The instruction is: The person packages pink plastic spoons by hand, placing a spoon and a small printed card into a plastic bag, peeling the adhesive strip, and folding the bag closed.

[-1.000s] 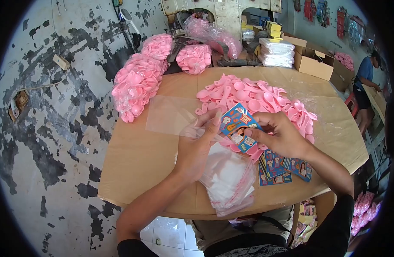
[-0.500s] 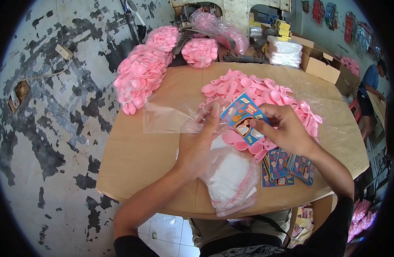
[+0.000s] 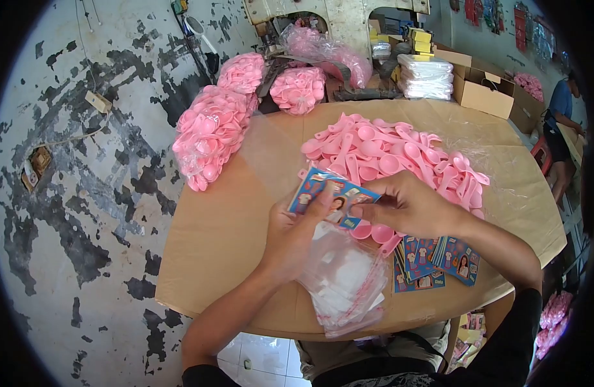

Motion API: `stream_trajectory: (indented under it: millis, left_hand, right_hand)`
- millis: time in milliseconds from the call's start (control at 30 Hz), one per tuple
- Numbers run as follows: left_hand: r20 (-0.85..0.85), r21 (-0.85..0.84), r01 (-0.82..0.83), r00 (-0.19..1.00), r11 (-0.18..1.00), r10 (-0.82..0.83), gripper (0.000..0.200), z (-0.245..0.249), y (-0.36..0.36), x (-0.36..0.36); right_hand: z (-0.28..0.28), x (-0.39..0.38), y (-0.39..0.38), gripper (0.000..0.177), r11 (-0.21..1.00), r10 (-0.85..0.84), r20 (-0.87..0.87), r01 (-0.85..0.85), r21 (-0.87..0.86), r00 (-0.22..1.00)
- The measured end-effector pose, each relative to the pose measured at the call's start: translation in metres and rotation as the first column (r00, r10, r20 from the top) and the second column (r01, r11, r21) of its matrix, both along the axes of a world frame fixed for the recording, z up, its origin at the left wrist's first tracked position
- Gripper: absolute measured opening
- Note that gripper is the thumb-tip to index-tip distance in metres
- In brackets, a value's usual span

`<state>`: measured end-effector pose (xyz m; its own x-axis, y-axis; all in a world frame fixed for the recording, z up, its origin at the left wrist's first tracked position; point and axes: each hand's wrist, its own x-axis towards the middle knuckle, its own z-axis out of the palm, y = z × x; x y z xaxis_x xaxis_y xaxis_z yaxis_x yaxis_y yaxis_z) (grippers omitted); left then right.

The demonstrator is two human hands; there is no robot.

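Between both hands a blue printed card (image 3: 335, 200) with a cartoon figure lies tilted over the table. My left hand (image 3: 291, 231) is closed on its left part, thumb across the front; a thin clear plastic bag shows faintly beyond these fingers. At the card's right end, my right hand (image 3: 416, 208) pinches it between thumb and fingers. Below the left hand lies a fanned stack of clear plastic bags (image 3: 348, 274). Several more blue cards (image 3: 432, 263) are spread below my right forearm. Pink plastic spoons (image 3: 384, 151) are heaped behind the hands.
Filled bags of pink spoons (image 3: 213, 129) stand at the table's (image 3: 226, 258) back left. A pile of packed plastic bags (image 3: 426, 77) and an open cardboard box (image 3: 484, 93) stand at the back right. Another person (image 3: 560, 122) is at the far right.
The card has moved left and down, and is turned flatter. My left thumb now lies over it. The clear bag, plainly spread out before, is barely visible now.
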<state>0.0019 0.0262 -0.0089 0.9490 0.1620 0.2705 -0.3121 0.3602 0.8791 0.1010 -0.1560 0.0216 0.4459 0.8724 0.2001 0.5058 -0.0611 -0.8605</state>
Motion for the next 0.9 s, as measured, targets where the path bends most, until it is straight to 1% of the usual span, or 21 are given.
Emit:
stream_trajectory:
  millis: [33,100,133,200,233,300,333,400,433,500,533,600,633,667,700,733,767,800,833,867,900]
  left_hand:
    - [0.014,0.017,-0.028,1.000,0.999,0.027,0.025,-0.001,0.001,0.000]
    - [0.036,0.057,-0.082,0.996,0.995,0.080,0.027,-0.006,0.005,0.001]
    - [0.057,0.071,-0.106,0.993,0.992,0.102,0.031,-0.007,0.002,0.002]
    - [0.099,0.099,-0.154,0.985,0.983,0.144,0.042,-0.009,-0.007,0.007]
    - [0.159,0.158,-0.142,0.980,0.977,0.117,0.046,-0.007,-0.008,0.007]
    - [0.266,0.279,-0.117,0.963,0.953,0.040,0.055,0.001,-0.013,0.007]
    - [0.272,0.162,-0.061,0.962,0.985,0.015,0.055,0.002,-0.012,0.007]
    - [0.292,-0.090,0.059,0.956,0.994,-0.030,0.056,0.006,-0.003,0.005]
    - [0.260,-0.082,0.020,0.966,0.996,0.003,0.055,0.008,0.004,0.003]
    - [0.197,-0.070,-0.053,0.978,0.996,0.065,0.054,0.011,0.017,0.000]
    - [0.210,-0.015,-0.054,0.976,0.998,0.056,0.054,0.010,0.018,0.000]
    - [0.237,0.096,-0.064,0.971,0.993,0.040,0.052,0.009,0.018,-0.001]
    - [0.223,0.207,-0.078,0.974,0.975,0.031,0.048,0.006,0.017,-0.001]
    - [0.262,0.294,-0.088,0.965,0.952,0.009,0.046,0.005,0.012,-0.001]
    - [0.301,0.377,-0.104,0.954,0.920,-0.015,0.044,0.004,0.005,-0.001]
    - [0.321,0.420,-0.100,0.946,0.902,-0.045,0.044,0.002,0.005,0.002]
    - [0.342,0.461,-0.098,0.937,0.882,-0.074,0.044,-0.001,0.006,0.004]
    - [0.342,0.370,-0.103,0.939,0.923,-0.033,0.044,-0.006,0.013,0.006]
    - [0.339,0.274,-0.112,0.941,0.955,0.013,0.044,-0.010,0.021,0.005]
    - [0.322,0.234,-0.156,0.944,0.960,0.075,0.045,-0.006,0.028,0.002]
    - [0.302,0.194,-0.201,0.944,0.960,0.137,0.047,-0.002,0.035,-0.002]
  right_hand:
    - [0.004,-0.003,0.001,0.018,1.000,-0.004,0.058,0.005,-0.006,0.998]
    - [-0.001,-0.006,0.009,0.018,0.994,-0.008,0.012,0.007,0.105,1.000]
    - [-0.003,-0.008,0.013,0.019,0.987,-0.009,-0.017,0.012,0.161,1.000]
    - [-0.001,-0.013,0.024,0.019,0.970,-0.013,-0.004,0.013,0.242,1.000]
    - [0.000,-0.015,0.027,0.019,0.959,-0.016,0.002,0.015,0.282,1.000]
    - [0.002,-0.010,0.030,0.021,0.971,0.018,-0.084,0.003,0.241,0.996]
    - [0.002,-0.007,0.031,0.021,0.976,0.031,-0.128,-0.002,0.219,0.991]
    - [-0.003,-0.004,0.033,0.017,0.966,0.017,-0.043,-0.006,0.257,0.999]
    - [-0.006,-0.002,0.032,0.016,0.962,0.003,0.000,-0.003,0.273,1.000]
    - [-0.009,0.001,0.030,0.021,0.935,0.005,-0.015,0.001,0.354,1.000]
    - [-0.011,0.002,0.028,0.024,0.920,0.004,-0.022,0.005,0.393,1.000]
    - [-0.009,0.004,0.027,0.022,0.930,0.033,-0.045,-0.015,0.367,0.998]
    - [-0.007,0.005,0.027,0.022,0.934,0.053,-0.057,-0.029,0.357,0.997]
    - [-0.006,0.007,0.026,0.022,0.936,0.075,-0.066,-0.048,0.348,0.995]
    - [-0.007,0.009,0.023,0.021,0.946,0.088,0.027,-0.092,0.311,0.996]
    - [-0.008,0.011,0.021,0.021,0.954,0.105,0.121,-0.134,0.269,0.987]
    - [-0.006,0.015,0.018,0.023,0.975,0.102,0.218,-0.141,0.171,0.971]
    - [-0.005,0.019,0.014,0.026,0.987,0.111,0.318,-0.142,0.075,0.942]
    - [0.004,0.024,0.007,0.032,0.993,0.116,0.419,-0.095,-0.072,0.901]
    - [0.014,0.031,0.000,0.037,0.977,0.140,0.515,-0.033,-0.212,0.845]
    - [0.022,0.040,-0.008,0.043,0.969,0.035,0.563,0.110,-0.222,0.826]
